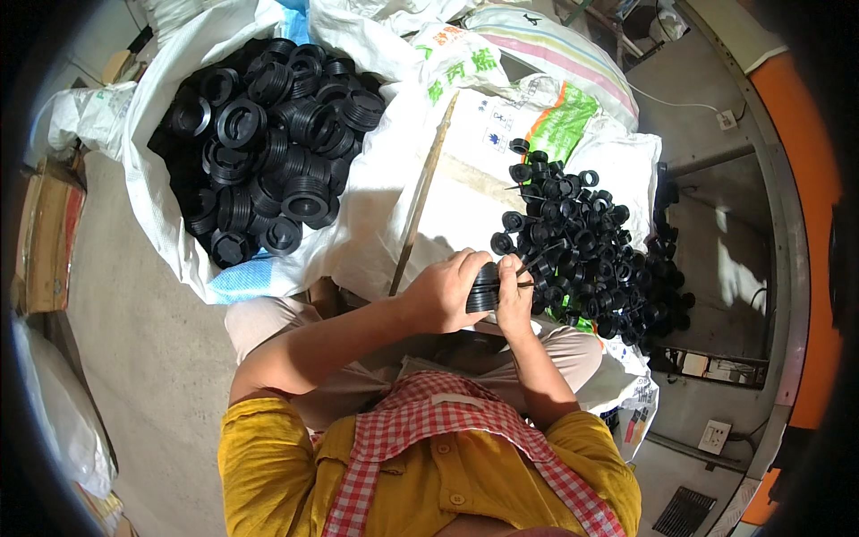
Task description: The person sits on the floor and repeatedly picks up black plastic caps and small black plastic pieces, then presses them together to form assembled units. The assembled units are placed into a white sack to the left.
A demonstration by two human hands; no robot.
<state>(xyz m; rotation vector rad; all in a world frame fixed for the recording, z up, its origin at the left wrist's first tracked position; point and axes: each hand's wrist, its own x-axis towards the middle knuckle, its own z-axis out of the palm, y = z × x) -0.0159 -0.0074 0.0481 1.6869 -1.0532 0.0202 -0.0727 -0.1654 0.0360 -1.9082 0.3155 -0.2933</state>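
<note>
My left hand (443, 291) is closed round the left side of a ribbed black plastic cap (483, 291), held over the lap. My right hand (514, 300) grips the cap's right side, with the thumb on top. Thin black strips stick out beside the right fingers; what they belong to is hidden. To the right of my hands lies a heap of small black plastic caps (582, 237) on white sacks. At the upper left, an open white woven sack (139, 170) holds many larger ribbed black caps (242, 123).
A wooden stick (425, 192) leans between the open sack and the white sheet (474, 188). A striped full sack (555, 40) stands behind. Cardboard boxes (45, 237) are at the far left, by the grey floor (143, 358). A metal frame with an orange panel (801, 242) borders the right.
</note>
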